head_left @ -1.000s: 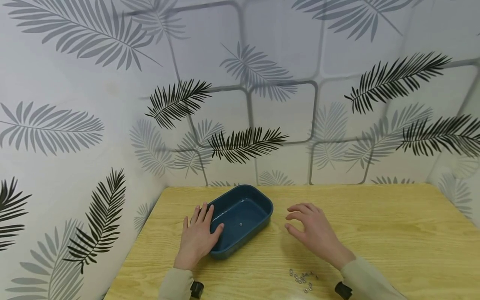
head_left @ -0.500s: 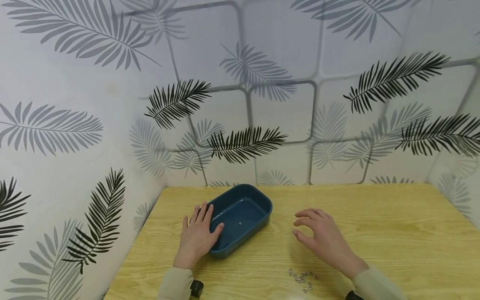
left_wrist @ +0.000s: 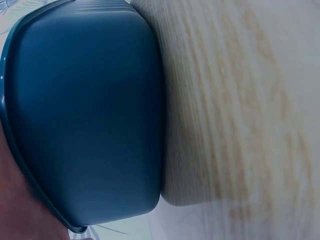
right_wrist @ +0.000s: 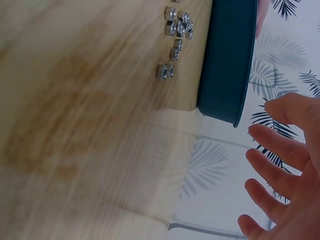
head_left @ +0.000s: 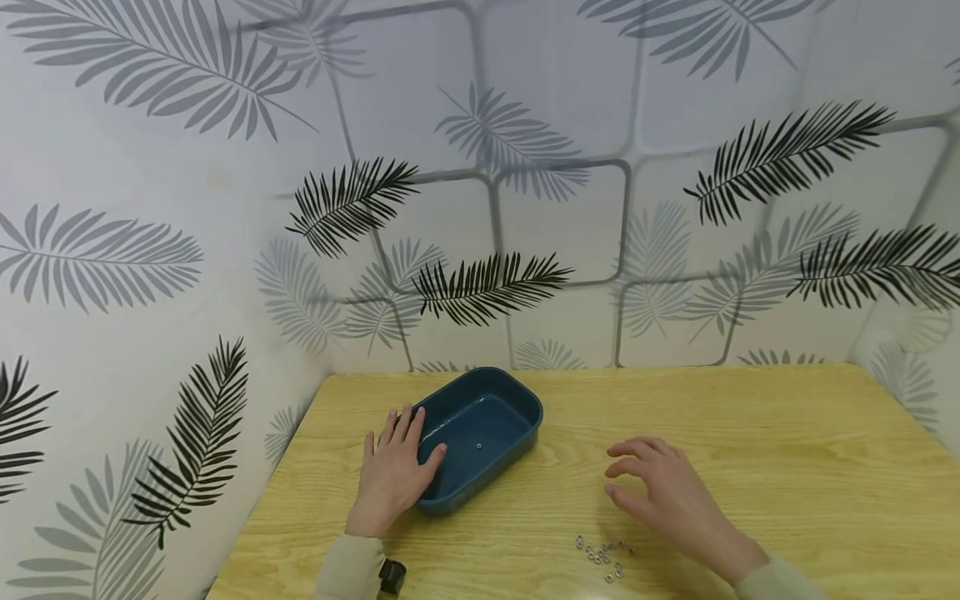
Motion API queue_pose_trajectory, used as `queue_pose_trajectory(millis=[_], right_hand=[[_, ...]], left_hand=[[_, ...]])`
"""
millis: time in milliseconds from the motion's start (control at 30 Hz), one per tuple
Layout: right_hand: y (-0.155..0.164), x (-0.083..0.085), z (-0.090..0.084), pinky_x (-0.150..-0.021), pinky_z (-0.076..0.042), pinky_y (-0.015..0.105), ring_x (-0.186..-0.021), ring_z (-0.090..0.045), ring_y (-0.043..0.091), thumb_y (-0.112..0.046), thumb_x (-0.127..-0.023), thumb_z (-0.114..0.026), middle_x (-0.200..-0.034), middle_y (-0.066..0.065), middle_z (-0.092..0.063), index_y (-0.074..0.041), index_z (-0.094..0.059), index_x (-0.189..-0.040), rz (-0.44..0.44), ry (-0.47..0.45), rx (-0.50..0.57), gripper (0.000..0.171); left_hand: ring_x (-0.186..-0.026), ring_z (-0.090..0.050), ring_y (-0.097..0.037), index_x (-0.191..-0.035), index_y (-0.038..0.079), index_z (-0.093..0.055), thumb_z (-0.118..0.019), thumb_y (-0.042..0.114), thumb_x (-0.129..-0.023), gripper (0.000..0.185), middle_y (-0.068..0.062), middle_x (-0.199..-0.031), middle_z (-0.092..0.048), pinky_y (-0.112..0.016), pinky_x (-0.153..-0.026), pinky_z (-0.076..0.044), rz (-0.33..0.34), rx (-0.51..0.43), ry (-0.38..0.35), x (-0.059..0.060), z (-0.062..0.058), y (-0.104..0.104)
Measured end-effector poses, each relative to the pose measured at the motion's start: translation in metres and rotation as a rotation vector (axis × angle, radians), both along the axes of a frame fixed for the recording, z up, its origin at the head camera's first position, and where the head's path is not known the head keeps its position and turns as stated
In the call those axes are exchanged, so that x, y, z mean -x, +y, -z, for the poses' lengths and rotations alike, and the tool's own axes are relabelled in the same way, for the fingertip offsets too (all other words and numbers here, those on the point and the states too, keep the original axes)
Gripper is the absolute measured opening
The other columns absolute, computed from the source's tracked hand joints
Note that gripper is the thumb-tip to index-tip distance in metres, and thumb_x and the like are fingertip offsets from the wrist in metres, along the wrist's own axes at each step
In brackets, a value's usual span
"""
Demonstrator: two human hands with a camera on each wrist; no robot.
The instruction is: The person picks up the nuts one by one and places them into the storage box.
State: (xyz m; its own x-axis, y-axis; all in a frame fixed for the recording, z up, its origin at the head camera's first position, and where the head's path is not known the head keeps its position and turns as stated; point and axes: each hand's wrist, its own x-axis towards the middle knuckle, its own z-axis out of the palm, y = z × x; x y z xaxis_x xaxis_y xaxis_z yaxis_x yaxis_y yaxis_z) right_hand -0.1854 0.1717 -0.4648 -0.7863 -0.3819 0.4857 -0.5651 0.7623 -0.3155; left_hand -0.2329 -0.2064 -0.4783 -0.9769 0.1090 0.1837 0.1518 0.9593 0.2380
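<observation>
Left hand [head_left: 393, 477] lies spread on the lower-centre tray [head_left: 497, 423]; right hand [head_left: 670, 493], loosely curved, empty, seemingly collecting lower-right nuts [head_left: 597, 559], next needs a fine pinch.

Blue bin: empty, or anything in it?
Nearly empty: the head view shows just one small nut inside the blue bin.

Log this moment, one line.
left hand on rim of blue rectangular bin | right hand empty above yellow wood-grain table | small silver metal nuts: one inside bin, others on table
</observation>
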Motion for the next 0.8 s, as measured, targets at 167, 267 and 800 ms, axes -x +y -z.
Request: queue_pose_trajectory(millis=[167, 267, 800], right_hand=[[0.004, -0.007, 0.004, -0.086, -0.044, 0.055, -0.111, -0.056, 0.027, -0.021, -0.079, -0.081, -0.112, -0.003, -0.067, -0.022, -0.074, -0.084, 0.003, -0.015, -0.024, 0.008], [0.006, -0.010, 0.007, -0.084, -0.046, 0.053, -0.109, -0.057, 0.027, -0.020, -0.078, -0.081, -0.111, -0.004, -0.067, -0.023, -0.074, -0.083, 0.006, -0.019, -0.037, 0.008], [0.014, -0.021, 0.017, -0.091, -0.043, 0.055, -0.108, -0.056, 0.025, -0.024, -0.078, -0.081, -0.112, -0.006, -0.066, -0.027, -0.073, -0.084, 0.019, -0.122, -0.089, 0.010]], left_hand=[[-0.148, -0.015, -0.034, -0.156, 0.012, -0.030, -0.049, 0.052, -0.099, 0.073, -0.013, -0.161, -0.022, -0.065, -0.113, -0.013, 0.000, 0.010, 0.007, 0.001, 0.001, 0.000], [-0.148, -0.015, -0.034, -0.156, 0.011, -0.030, -0.049, 0.052, -0.099, 0.073, -0.013, -0.161, -0.022, -0.065, -0.113, -0.013, 0.001, 0.010, 0.007, 0.001, 0.001, -0.001], [-0.148, -0.015, -0.034, -0.156, 0.011, -0.029, -0.049, 0.052, -0.099, 0.073, -0.013, -0.161, -0.021, -0.064, -0.113, -0.013, -0.005, 0.021, -0.008, 0.003, 0.002, -0.001]])
